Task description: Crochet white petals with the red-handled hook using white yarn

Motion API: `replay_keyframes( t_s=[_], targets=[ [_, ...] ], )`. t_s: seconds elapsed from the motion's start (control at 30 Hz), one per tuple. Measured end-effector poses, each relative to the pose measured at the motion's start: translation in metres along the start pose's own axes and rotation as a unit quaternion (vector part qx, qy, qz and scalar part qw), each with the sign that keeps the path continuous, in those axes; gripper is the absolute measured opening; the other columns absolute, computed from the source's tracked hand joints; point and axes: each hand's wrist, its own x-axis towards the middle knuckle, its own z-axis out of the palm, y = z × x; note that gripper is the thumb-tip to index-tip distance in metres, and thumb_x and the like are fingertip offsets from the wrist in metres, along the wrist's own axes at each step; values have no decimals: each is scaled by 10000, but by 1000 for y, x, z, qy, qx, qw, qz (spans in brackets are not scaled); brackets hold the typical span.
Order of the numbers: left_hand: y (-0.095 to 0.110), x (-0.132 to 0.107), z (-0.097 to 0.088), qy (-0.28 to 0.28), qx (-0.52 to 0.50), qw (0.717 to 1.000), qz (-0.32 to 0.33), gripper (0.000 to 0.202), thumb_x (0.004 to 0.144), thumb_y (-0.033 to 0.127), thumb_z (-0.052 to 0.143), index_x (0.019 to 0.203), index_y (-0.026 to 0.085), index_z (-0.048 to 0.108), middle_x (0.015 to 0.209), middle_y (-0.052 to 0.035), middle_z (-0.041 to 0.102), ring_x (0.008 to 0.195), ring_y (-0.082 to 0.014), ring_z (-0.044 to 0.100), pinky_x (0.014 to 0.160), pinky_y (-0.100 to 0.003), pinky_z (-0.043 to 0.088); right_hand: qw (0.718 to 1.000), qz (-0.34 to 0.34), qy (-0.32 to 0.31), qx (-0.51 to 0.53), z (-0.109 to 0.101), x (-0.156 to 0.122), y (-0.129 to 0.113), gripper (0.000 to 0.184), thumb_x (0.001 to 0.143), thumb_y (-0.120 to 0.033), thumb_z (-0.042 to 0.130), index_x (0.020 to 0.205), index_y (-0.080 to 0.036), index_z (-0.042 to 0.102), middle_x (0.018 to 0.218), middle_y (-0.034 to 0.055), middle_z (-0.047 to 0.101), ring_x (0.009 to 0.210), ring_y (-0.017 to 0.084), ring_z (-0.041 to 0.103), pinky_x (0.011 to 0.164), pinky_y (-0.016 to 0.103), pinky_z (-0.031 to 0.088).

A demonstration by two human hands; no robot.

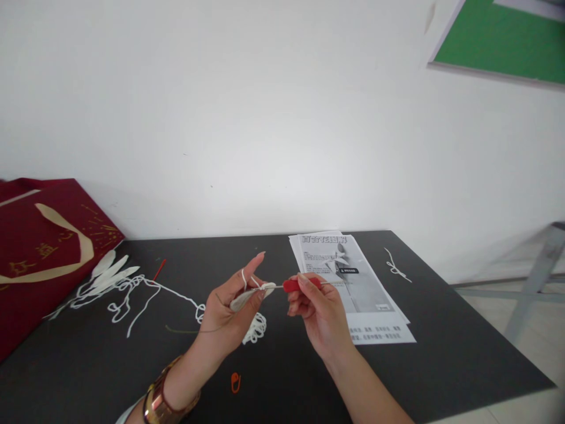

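My left hand (233,309) pinches a small white crocheted piece (241,300), its index finger raised with white yarn (243,277) looped round it. In my right hand (320,309) is a crochet hook (296,285) with a red grip, fingers closed on the handle. The hook's thin shaft points left and meets the edge of the white piece; its tip is hidden in the stitches. A loose bundle of white yarn (256,330) lies on the table behind and below my left hand. A thin greenish wire or thread (183,331) passes by that hand.
Several white leaf-shaped pieces (108,274) with trailing yarn lie by a dark red gift bag (48,247) at left. A red stick (159,270) is near them. An orange stitch marker (235,383) lies in front. Printed sheets (375,288) and a yarn scrap (396,268) are at right.
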Motion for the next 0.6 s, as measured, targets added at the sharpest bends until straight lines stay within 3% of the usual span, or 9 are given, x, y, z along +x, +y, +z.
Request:
replay_keyframes(
  t_s=[0.13,0.4,0.5,0.6],
  targets=[
    [0,0,1,4,-21,999,-28,541,686,197,787,1213,237,672,637,21,562,556,-118,472,514,-238,378,1000,-5,-6,8,0,-1,1,222,720,-326,790,762,-122,712,556,15,699,416,85,615,430,153,536],
    [-5,0,6,2,-107,991,-77,560,680,211,800,1222,256,663,642,21,579,578,-118,470,548,-249,373,999,-29,9,-15,1,-3,5,221,731,-336,781,789,-133,714,585,18,710,438,91,627,459,168,549],
    [-9,-1,8,13,-124,987,-98,547,694,223,795,1223,265,661,648,31,571,575,-107,467,551,-243,360,993,-85,13,-81,1,-6,9,189,785,-332,734,828,-148,722,625,20,720,481,111,657,490,194,571],
    [-13,-1,9,27,-151,981,-122,537,696,211,797,1214,272,665,633,52,548,577,-95,471,591,-239,374,968,-173,3,-183,0,-10,13,134,849,-291,666,881,-176,728,703,26,733,551,136,688,552,242,603]
  ],
)
